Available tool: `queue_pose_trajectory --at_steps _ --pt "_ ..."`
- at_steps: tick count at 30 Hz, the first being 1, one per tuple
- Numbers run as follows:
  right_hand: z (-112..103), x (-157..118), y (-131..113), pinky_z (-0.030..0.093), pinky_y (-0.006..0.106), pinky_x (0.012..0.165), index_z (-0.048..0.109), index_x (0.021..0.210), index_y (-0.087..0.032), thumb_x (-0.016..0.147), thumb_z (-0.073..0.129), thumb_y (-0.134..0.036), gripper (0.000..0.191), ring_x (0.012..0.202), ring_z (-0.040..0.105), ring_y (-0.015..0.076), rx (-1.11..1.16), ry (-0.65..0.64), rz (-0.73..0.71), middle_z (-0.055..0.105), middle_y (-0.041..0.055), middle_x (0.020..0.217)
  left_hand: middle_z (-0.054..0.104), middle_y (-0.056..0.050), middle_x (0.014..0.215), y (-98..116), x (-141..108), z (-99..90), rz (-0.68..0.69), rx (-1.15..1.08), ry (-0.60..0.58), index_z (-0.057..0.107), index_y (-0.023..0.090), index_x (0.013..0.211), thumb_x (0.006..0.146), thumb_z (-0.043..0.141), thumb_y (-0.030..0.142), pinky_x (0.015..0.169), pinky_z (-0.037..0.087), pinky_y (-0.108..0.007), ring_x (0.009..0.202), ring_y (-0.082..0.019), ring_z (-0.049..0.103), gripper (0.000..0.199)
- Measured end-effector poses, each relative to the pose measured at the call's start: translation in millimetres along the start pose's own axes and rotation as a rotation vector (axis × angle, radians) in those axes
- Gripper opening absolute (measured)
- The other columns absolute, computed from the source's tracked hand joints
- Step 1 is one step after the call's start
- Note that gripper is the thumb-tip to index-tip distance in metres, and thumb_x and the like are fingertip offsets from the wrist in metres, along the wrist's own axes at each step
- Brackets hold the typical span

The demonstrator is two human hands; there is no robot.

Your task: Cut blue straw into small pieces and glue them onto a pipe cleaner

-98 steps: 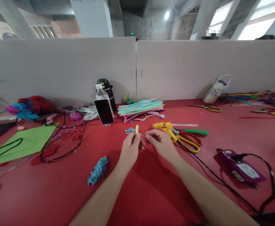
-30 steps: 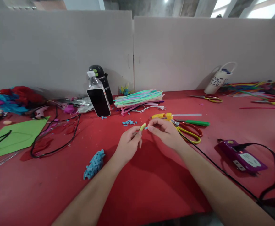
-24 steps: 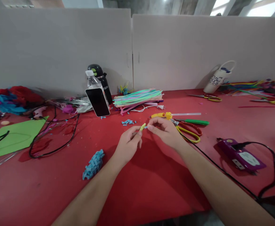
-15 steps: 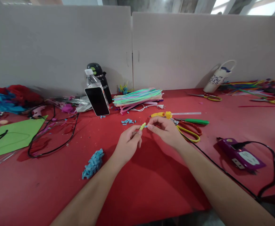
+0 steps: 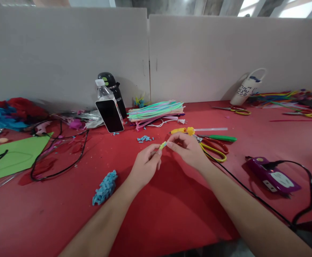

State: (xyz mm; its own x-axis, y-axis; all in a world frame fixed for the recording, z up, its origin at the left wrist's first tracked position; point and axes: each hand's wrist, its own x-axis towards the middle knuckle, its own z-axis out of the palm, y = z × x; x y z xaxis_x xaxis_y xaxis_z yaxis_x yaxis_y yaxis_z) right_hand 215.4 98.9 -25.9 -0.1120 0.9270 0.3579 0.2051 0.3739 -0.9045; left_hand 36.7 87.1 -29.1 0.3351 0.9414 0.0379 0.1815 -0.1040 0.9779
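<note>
Between the thumb and fingers of my left hand [image 5: 147, 161] is a small yellow fuzzy piece [image 5: 161, 146], like a bit of pipe cleaner. My right hand [image 5: 185, 147] pinches a short light-blue piece [image 5: 164, 143], held against the yellow one's upper right end. Whether the two pieces are joined I cannot tell. Just beyond my hands lies a small scatter of short blue pieces [image 5: 144, 139]. A larger heap of blue pieces [image 5: 105, 187] rests on the red table [image 5: 172, 214], left of my left forearm.
Behind lies a bundle of pastel pipe cleaners [image 5: 156, 111]. A phone [image 5: 110, 116] leans against a bottle at back left. Right of my right hand are yellow-and-red-handled pliers [image 5: 216, 151], a green-handled tool [image 5: 222, 138] and a yellow glue gun [image 5: 182, 130]. A cabled purple box [image 5: 273, 176] sits farther right.
The blue piece in my right hand has come up against the yellow piece; a moment ago it stuck out to the yellow piece's right. My arms have barely moved.
</note>
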Motion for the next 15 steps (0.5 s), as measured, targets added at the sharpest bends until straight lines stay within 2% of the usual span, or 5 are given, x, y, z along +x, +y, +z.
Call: queue_pose_trajectory --at_steps 15 --pt "1.5 -0.7 0.6 0.048 0.03 0.07 0.064 0.084 -0.021 0.084 0.065 -0.037 0.017 0.077 0.059 0.0163 -0.025 0.044 0.027 0.065 0.0031 0.084 0.05 0.006 0.051 -2.0 -0.2 -1.3 0.01 0.031 0.009 0.06 0.019 0.11 0.093 0.049 0.037 0.05 0.036 -0.023 0.048 -0.011 0.044 0.028"
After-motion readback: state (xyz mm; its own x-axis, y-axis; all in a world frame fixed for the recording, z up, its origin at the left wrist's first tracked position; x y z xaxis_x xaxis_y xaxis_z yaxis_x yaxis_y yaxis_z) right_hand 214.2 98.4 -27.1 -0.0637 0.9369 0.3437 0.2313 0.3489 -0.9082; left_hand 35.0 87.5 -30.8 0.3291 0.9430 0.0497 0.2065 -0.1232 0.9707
